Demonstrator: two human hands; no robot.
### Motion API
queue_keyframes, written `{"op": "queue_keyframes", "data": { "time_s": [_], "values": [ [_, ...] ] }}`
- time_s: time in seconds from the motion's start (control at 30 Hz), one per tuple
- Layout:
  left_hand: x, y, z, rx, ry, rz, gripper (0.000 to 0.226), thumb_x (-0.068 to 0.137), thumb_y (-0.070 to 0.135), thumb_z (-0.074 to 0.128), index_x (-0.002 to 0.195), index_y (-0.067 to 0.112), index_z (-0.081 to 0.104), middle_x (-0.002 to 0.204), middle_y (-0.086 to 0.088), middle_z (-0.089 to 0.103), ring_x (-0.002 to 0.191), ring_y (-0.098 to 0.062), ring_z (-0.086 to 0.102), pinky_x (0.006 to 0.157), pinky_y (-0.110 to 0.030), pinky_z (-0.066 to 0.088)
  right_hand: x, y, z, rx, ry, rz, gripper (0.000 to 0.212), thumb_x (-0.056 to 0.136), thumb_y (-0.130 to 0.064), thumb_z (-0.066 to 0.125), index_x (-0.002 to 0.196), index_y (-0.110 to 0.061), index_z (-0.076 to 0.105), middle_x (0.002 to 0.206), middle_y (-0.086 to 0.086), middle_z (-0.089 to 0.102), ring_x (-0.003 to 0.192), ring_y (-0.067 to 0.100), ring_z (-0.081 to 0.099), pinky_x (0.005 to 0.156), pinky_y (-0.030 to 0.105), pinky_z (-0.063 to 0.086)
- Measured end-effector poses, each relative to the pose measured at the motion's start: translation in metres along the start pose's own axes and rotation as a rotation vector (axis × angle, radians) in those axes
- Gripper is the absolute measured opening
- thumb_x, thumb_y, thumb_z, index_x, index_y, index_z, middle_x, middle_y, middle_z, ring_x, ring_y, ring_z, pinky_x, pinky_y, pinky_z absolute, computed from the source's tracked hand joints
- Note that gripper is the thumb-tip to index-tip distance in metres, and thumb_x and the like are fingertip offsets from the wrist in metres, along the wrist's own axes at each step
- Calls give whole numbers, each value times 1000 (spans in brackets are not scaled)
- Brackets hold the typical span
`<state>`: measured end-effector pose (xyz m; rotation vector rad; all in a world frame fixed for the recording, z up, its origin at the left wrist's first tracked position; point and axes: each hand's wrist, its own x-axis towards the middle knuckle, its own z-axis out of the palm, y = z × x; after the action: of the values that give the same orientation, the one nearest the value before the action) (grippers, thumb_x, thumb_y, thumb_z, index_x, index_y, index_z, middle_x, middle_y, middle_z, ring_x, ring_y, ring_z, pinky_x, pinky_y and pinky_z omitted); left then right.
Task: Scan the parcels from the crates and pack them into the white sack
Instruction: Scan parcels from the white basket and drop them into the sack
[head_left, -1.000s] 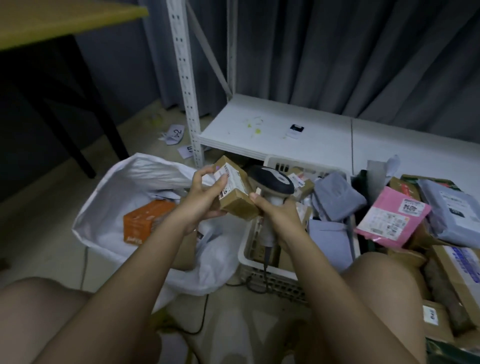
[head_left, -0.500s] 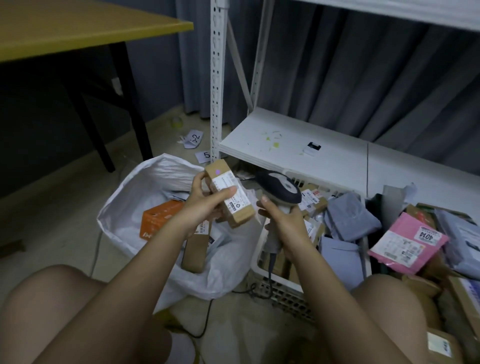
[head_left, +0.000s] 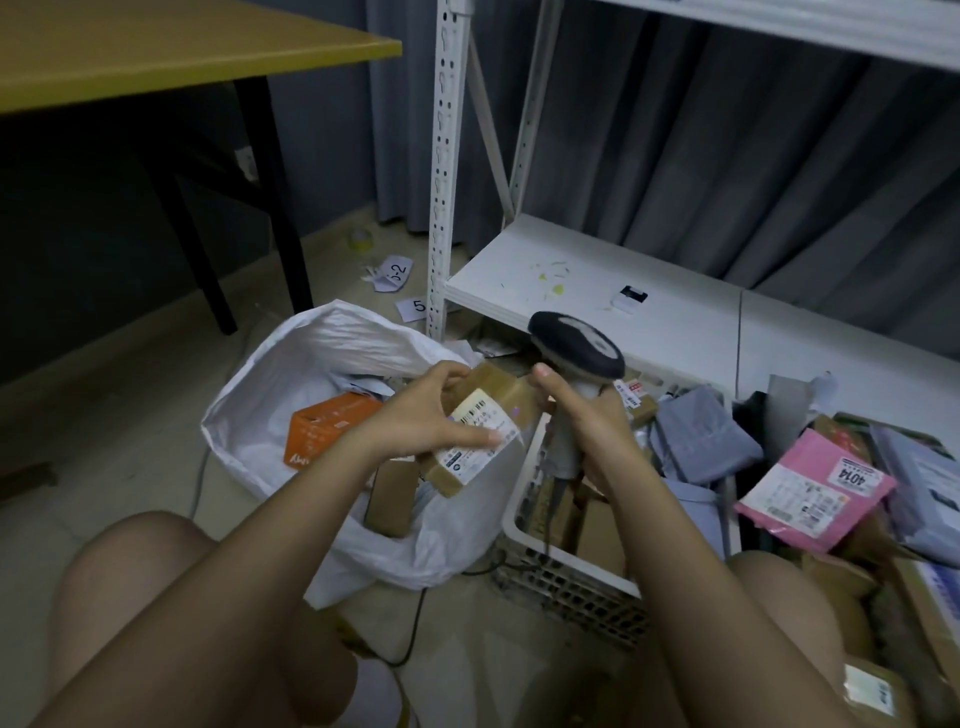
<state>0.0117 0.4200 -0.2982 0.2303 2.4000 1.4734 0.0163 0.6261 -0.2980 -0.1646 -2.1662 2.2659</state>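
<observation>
Grey curtains hang behind a white shelf rack (head_left: 592, 280), and you sit on the floor between sack and crates. Your left hand (head_left: 415, 415) curls round a small brown parcel (head_left: 488, 421), label up, so the scanner (head_left: 574, 353), gripped in your right hand (head_left: 592, 421), can read it. You hold the parcel over the near right rim of the white sack (head_left: 311, 358), left of the white crate (head_left: 524, 525), ready to drop.
</observation>
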Motion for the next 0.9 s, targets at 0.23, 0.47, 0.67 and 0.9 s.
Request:
{"op": "queue_keyframes", "data": {
  "time_s": [0.23, 0.47, 0.67, 0.9],
  "values": [
    [-1, -1, 1, 456, 131, 207, 87, 69, 46, 80, 140, 24, 35, 137, 3, 41, 123, -16, 39, 99, -36, 41, 12, 12, 11, -136, 40, 177, 41, 74, -28, 82, 107, -14, 63, 96, 8, 71, 81, 20, 68, 53, 25, 52],
    [-20, -33, -4, 601, 302, 368, 64, 75, 33, 78, 129, 19, 49, 133, 3, 45, 124, -16, 38, 94, -29, 39, 34, 20, 15, 41, 104, 298, 39, 74, -25, 82, 106, -8, 67, 95, 13, 74, 78, 23, 72, 59, 30, 56],
    [-8, -33, -14, 715, 388, 330, 60, 79, 38, 72, 132, 19, 51, 134, 4, 50, 119, -16, 48, 80, -24, 37, 30, 16, 21, 64, 206, 184, 41, 79, -33, 79, 112, -19, 58, 97, 4, 72, 76, 15, 71, 56, 27, 55],
    [13, -41, -28, 659, 411, 126, 63, 79, 38, 73, 135, 21, 49, 131, 0, 53, 114, -18, 52, 83, -33, 48, -14, 22, 9, -256, -33, 84, 33, 85, -22, 73, 113, -16, 58, 89, 3, 65, 72, 15, 59, 49, 19, 46]
  ]
}}
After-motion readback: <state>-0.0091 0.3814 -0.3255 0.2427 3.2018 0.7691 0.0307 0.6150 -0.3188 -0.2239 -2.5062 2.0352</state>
